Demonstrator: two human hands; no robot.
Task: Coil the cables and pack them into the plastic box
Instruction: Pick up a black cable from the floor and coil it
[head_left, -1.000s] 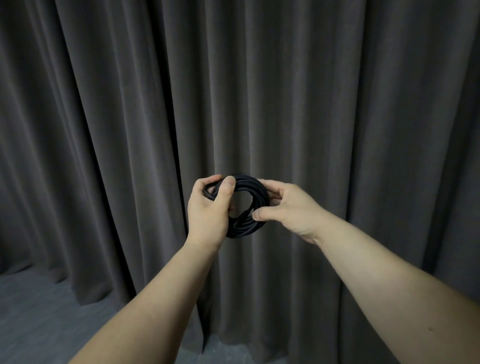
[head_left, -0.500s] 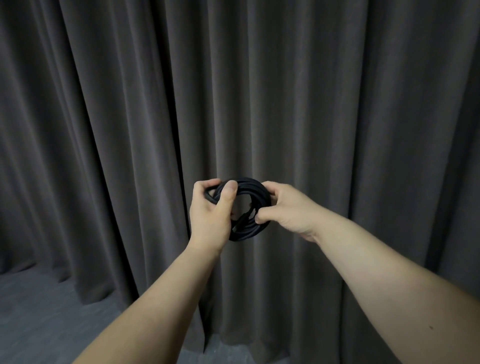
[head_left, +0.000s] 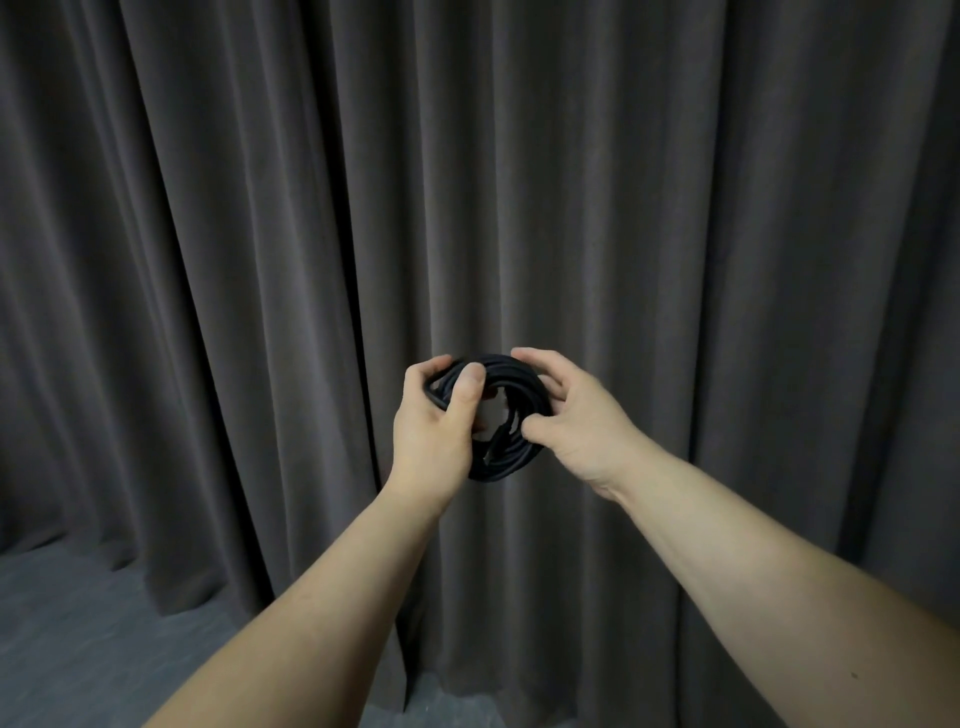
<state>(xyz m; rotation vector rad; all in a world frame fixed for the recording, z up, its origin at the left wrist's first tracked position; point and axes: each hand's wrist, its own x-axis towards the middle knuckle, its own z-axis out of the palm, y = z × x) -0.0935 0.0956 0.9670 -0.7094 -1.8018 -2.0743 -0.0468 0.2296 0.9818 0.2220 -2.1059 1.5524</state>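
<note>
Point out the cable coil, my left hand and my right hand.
cable coil (head_left: 511, 460): head view, lower arc of the black loops.
left hand (head_left: 431, 436): head view, back of the hand.
right hand (head_left: 582, 426): head view, back of the hand.

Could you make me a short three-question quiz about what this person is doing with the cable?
1. True or false: the black cable is wound into a ring.
2. Which hand holds the cable? A) left hand only B) right hand only C) both
3. Fill in: behind the hands hangs a dark grey ____.

Key:
1. True.
2. C; each hand grips one side of the ring, held up in the air.
3. Curtain. No plastic box is in view.
</note>
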